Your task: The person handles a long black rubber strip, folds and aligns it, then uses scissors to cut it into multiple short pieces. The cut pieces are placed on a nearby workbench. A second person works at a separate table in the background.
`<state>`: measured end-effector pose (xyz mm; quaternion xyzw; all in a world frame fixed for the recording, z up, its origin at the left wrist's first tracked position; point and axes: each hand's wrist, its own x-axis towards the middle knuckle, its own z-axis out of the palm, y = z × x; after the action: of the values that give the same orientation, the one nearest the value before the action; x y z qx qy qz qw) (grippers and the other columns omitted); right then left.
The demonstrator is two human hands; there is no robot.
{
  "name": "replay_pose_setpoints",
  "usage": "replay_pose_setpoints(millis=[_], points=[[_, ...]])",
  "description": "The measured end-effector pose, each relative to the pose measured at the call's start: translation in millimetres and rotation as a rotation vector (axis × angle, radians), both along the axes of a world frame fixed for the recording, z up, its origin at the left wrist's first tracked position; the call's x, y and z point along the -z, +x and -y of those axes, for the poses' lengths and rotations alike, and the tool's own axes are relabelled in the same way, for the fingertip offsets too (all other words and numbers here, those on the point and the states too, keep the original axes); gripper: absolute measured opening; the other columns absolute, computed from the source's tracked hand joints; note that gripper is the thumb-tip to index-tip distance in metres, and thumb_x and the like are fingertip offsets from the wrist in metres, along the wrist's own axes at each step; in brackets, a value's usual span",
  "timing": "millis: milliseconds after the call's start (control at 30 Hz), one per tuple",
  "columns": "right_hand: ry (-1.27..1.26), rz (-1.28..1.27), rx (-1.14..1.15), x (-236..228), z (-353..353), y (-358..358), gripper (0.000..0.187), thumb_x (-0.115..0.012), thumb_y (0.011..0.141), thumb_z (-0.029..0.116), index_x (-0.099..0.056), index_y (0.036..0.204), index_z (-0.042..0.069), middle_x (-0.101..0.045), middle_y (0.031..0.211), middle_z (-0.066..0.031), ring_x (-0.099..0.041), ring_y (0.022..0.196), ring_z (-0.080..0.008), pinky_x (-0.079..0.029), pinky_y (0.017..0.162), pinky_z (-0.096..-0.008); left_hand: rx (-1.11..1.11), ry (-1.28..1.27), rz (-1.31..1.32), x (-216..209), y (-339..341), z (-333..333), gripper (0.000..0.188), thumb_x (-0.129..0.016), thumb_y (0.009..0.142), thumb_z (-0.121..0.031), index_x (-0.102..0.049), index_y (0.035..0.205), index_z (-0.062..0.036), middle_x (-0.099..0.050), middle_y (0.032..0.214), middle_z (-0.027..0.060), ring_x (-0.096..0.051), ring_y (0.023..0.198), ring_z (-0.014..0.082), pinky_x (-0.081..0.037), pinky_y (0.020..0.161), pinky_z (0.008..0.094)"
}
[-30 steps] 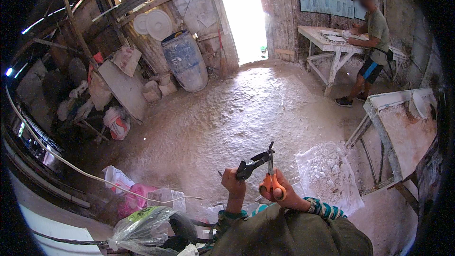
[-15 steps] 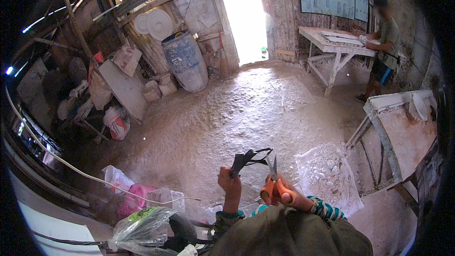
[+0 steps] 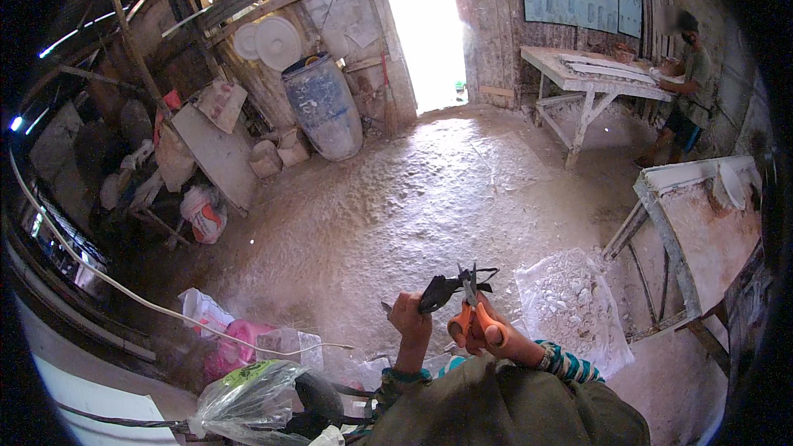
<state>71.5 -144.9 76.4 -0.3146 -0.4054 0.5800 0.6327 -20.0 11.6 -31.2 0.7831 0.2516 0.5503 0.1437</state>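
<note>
My left hand is closed around a bunch of black strips, thin and flexible, which stick out to the right of the fist. A small dark end pokes out on the fist's left side. In my right hand is a pair of orange-handled scissors, fingers through the loops and points upward. The blades stand slightly apart, with the black material at them; whether it is cut through I cannot make out. A thin black loop reaches past the blades to the right.
A white sheet with pale rubble lies on the floor to the right. Beyond it are a plaster-smeared stand and a white table, where another person works. A blue barrel stands far left; plastic bags lie near left.
The scissors' blades have come onto the black strips, which have swung lower and to the right. My left hand has shifted slightly right. The other person has moved right along the table.
</note>
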Motion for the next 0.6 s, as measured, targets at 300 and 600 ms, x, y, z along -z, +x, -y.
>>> replay_pose_setpoints(millis=[300, 600], points=[[0.226, -0.072, 0.071, 8, -5, -4, 0.053, -0.065, 0.072, 0.048, -0.031, 0.094, 0.014, -0.04, 0.071, 0.0007, -0.038, 0.058, -0.0075, -0.031, 0.049, -0.021, 0.004, 0.072, -0.023, 23, 5, -4, 0.011, -0.061, 0.066, -0.008, -0.054, 0.076, -0.0096, -0.048, 0.062, 0.0052, -0.051, 0.055, 0.0248, -0.039, 0.047, 0.0355], [0.168, -0.102, 0.204, 21, -2, -7, 0.046, -0.072, 0.071, 0.028, -0.033, 0.091, 0.013, -0.043, 0.071, 0.0021, -0.04, 0.059, -0.0057, -0.031, 0.049, -0.0201, -0.005, 0.049, -0.055, 11, 2, 0, 0.015, -0.06, 0.064, -0.003, -0.054, 0.077, -0.0093, -0.048, 0.062, 0.0053, -0.051, 0.055, 0.0246, -0.039, 0.046, 0.0346]])
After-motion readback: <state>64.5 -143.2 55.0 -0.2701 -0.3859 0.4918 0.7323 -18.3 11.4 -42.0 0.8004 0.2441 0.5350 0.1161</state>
